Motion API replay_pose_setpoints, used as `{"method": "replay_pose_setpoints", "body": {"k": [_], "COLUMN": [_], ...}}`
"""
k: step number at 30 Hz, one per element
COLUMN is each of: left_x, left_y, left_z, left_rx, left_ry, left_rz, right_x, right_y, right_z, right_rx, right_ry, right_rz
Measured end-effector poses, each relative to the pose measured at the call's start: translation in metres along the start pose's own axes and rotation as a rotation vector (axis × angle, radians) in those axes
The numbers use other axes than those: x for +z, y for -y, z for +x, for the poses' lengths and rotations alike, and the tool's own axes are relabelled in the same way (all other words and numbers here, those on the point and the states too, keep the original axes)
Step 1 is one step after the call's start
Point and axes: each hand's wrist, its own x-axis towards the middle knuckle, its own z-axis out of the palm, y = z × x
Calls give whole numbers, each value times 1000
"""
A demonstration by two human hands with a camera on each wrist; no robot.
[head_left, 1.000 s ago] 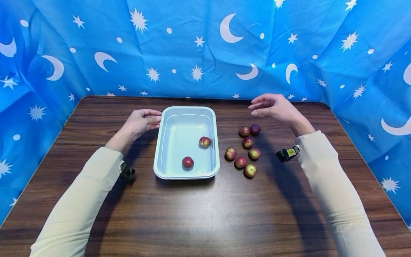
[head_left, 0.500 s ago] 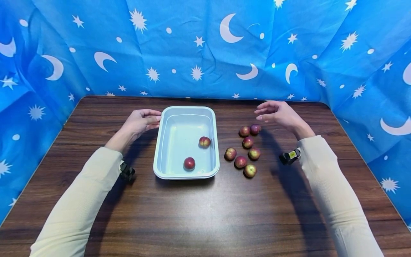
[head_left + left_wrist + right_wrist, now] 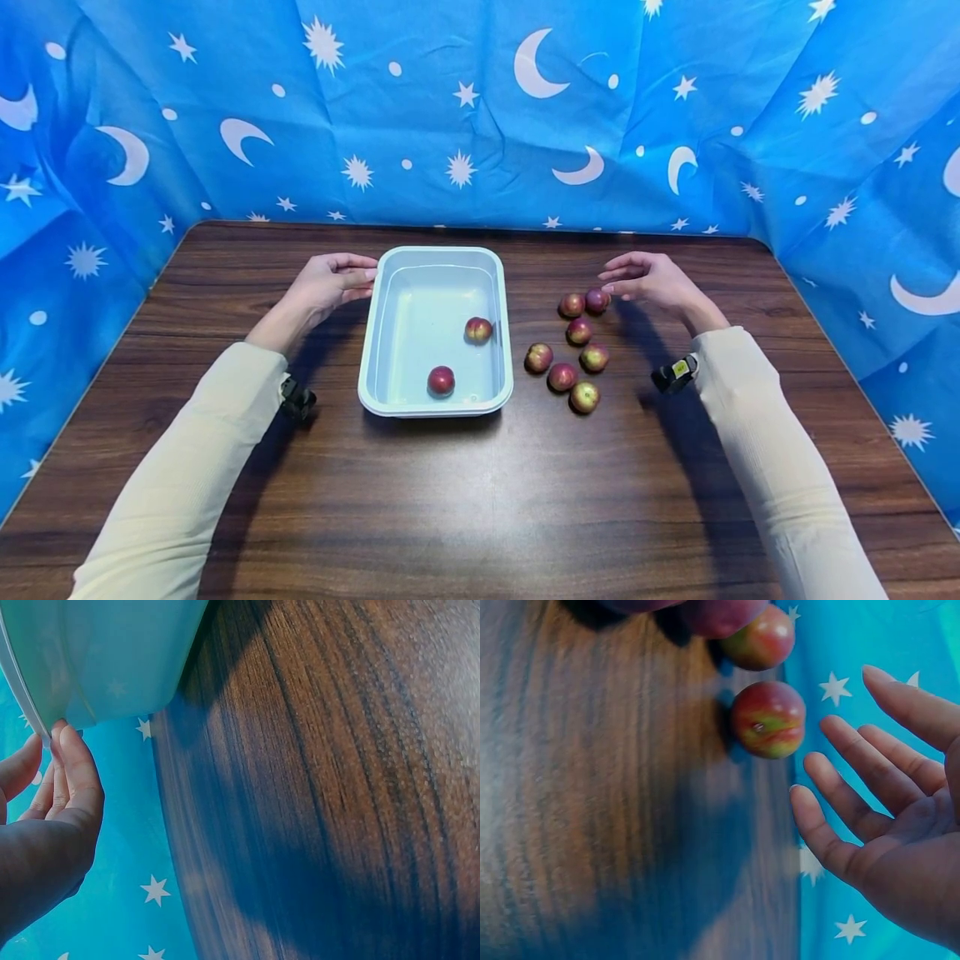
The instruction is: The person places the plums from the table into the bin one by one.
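My left hand (image 3: 322,286) pinches the left rim of a white plastic tub (image 3: 412,333); in the left wrist view, thumb and fingers meet on the tub's edge (image 3: 30,712). Inside the tub lie two plums, a red-yellow one (image 3: 478,330) and a dark red one (image 3: 441,381). My right hand (image 3: 652,282) hovers beside the farthest plum (image 3: 597,301) of a loose group right of the tub. Its fingers are spread and relaxed in the right wrist view, apart from the nearest plum (image 3: 768,720), and hold nothing.
Several other plums, among them a yellowish one (image 3: 584,397) and a red one (image 3: 562,377), lie on the brown wooden table (image 3: 450,508). A blue cloth (image 3: 450,108) with moons and stars hangs behind the table's far edge and at both sides.
My right hand has moved down and slightly right, closer to the farthest plum. The dark red plum in the tub has shifted slightly. My left hand keeps its place on the rim.
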Motion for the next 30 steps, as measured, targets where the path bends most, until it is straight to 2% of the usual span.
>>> {"method": "replay_pose_setpoints", "body": {"k": [14,21,30], "left_x": [-2,-1,-1], "left_y": [0,0,1], "left_z": [-1,0,1], "left_rx": [-13,-5,-2], "left_ry": [7,1,7], "left_rz": [-14,-20,-36], "right_x": [7,11,13], "right_y": [-22,-23,-25], "right_z": [3,3,6], "right_rx": [56,48,64], "right_ry": [-12,-1,-16], "right_rz": [7,34,-42]}}
